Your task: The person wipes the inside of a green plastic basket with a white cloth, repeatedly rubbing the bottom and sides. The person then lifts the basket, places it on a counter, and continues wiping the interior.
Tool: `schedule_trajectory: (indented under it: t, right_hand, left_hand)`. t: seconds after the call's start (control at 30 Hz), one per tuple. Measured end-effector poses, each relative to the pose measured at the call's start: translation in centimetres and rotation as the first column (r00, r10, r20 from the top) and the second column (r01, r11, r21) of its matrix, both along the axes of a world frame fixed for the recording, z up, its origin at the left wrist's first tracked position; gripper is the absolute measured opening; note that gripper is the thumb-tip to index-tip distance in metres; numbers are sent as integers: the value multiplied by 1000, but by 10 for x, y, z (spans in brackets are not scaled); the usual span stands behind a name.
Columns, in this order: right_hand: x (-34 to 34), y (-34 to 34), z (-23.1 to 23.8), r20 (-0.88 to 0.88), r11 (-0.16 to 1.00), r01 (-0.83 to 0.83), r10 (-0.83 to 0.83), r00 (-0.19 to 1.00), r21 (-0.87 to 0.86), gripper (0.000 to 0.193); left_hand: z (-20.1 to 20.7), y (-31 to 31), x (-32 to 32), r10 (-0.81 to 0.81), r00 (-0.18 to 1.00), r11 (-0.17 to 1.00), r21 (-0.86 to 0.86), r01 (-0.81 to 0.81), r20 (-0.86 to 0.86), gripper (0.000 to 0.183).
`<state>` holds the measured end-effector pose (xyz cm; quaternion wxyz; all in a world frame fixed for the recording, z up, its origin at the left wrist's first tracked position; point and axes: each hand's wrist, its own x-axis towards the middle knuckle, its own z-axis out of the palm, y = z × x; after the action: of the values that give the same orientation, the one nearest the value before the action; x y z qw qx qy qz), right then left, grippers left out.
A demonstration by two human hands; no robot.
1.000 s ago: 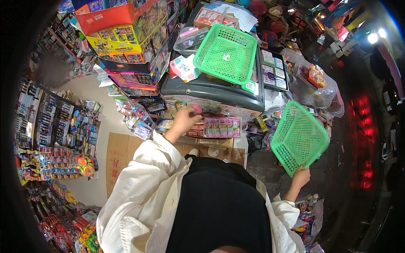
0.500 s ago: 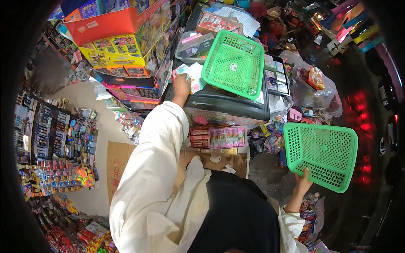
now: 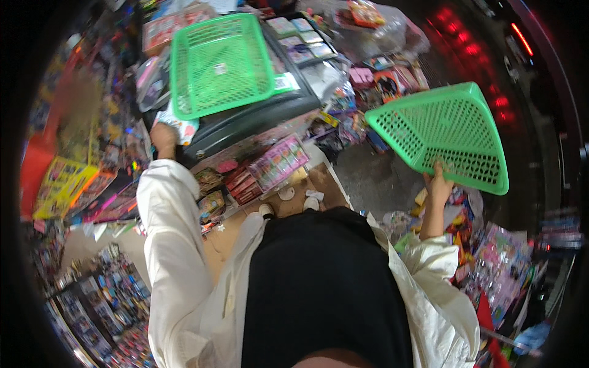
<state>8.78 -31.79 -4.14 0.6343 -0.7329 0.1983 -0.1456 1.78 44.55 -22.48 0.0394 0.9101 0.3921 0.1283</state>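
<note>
My right hand (image 3: 438, 183) grips the near rim of an empty green plastic basket (image 3: 448, 122), its fingers over the mesh, holding it tilted in the air at the right. At the left, my left hand (image 3: 164, 138) is closed at the near left corner of a black counter top (image 3: 239, 122). Its fingers are on a crumpled white sheet or packet (image 3: 184, 127) with pale blue and red print; blur hides its exact kind. Just beyond this hand, a second green basket (image 3: 222, 67) rests on the counter, with a small white label on its bottom.
A clear plastic box (image 3: 153, 80) stands left of the resting basket, and a tray of small boxes (image 3: 300, 40) to its right. Pink packs (image 3: 279, 162) sit below the counter front. Packaged goods (image 3: 500, 264) crowd the right. Cardboard (image 3: 215, 251) lies on the floor.
My view has turned right, so the counter and its basket appear farther left. The right hand's basket is held more tilted. My left hand stays at the white printed piece.
</note>
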Motion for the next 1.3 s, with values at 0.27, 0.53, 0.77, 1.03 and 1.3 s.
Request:
schedule_trajectory:
  t: [0.27,0.53,0.77,1.03,1.3]
  right_hand:
    - [-15,-60,-9,159,958,259,-276,948,119,46]
    - [-63,-77,-57,-40,920,347,-345,938,185,40]
    - [-91,-88,-75,-130,847,501,-484,865,178,39]
    - [-115,-98,-97,-133,865,501,-502,855,-43,38]
    - [-135,-71,-92,-131,828,557,-547,827,57,23]
  left_hand:
    - [6,7,5,-170,985,983,-69,171,13,42]
    - [8,21,6,-363,931,914,-182,362,26,43]
    - [19,0,4,-131,950,841,-477,258,283,43]
    - [14,26,-1,-231,956,704,-648,292,179,17]
    - [-17,-24,61,-303,951,717,-643,269,60,17]
